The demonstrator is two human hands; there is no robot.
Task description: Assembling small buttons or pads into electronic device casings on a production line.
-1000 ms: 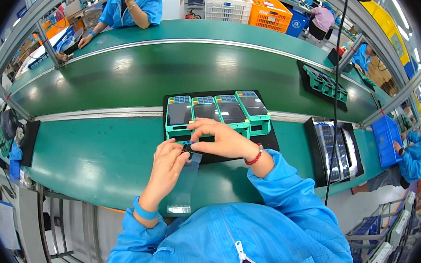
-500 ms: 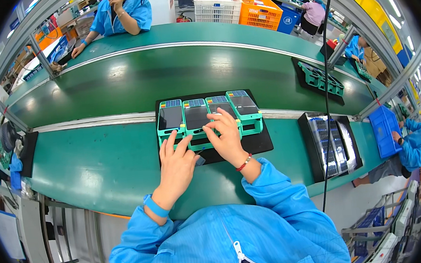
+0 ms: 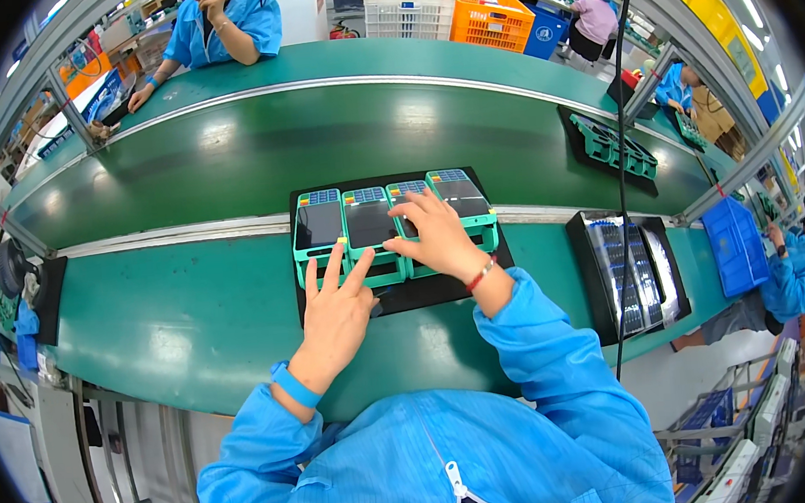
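Four-sided card payment terminals with green frames, dark screens and coloured keypads stand in a row on a black tray (image 3: pixel 425 297). My left hand (image 3: pixel 334 315) has its index and middle fingers stretched to the front edges of the leftmost terminal (image 3: pixel 319 222) and the second terminal (image 3: pixel 369 221). A small dark piece (image 3: pixel 376 308) shows beside its thumb; whether the hand holds it I cannot tell. Reaching over the third terminal (image 3: pixel 406 190), my right hand (image 3: pixel 440 241) has thumb and fingers apart, its thumb at the second terminal's lower right. The rightmost terminal (image 3: pixel 456 189) is partly covered by that hand.
Beyond the green bench (image 3: pixel 189 306) runs a dark green belt (image 3: pixel 318 135), with another tray of green frames (image 3: pixel 612 150) on it. Right of me are a black tray with plastic-covered parts (image 3: pixel 626 272) and a blue bin (image 3: pixel 735 246). A black cable (image 3: pixel 623 140) hangs before them.
My right hand has opened from a pinch on a small dark strip and shifted slightly right. The strip no longer shows. My left fingers have straightened along the terminals' front edges.
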